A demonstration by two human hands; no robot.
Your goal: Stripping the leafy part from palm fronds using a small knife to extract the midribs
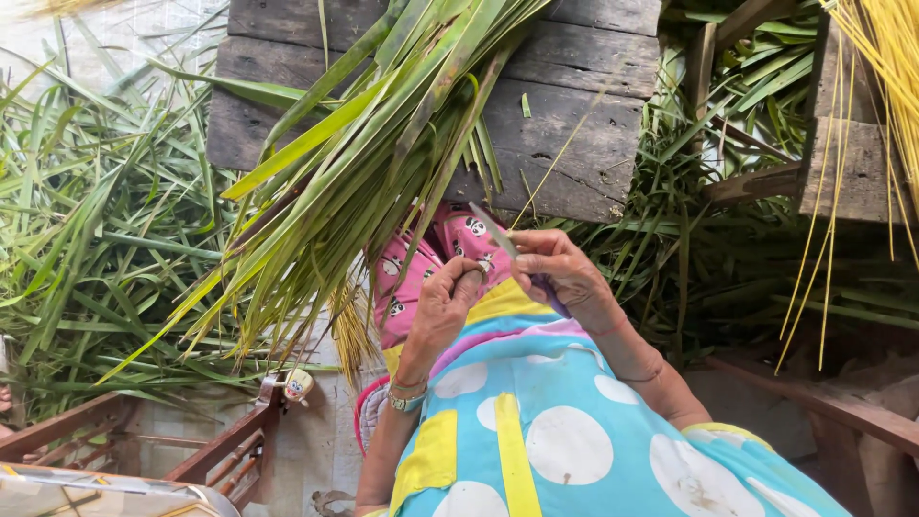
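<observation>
My left hand (442, 304): pinching a leaf from the long green leaf bundle (373, 163) across my lap.
My right hand (560, 270): closed around a small knife (498, 233), blade against that leaf.
Behind: weathered wooden board (565, 134).

One camera only, worn on the person's head and tilted steeply down — it looks past the chest and lap to the ground ahead. It sits close: the left hand (442, 304) and right hand (560, 273) fall near the middle of the frame, with the dark wooden board (565, 144) beyond them at the top. With no second view, nothing is shared — leaves and wooden frames fill the edges.
</observation>
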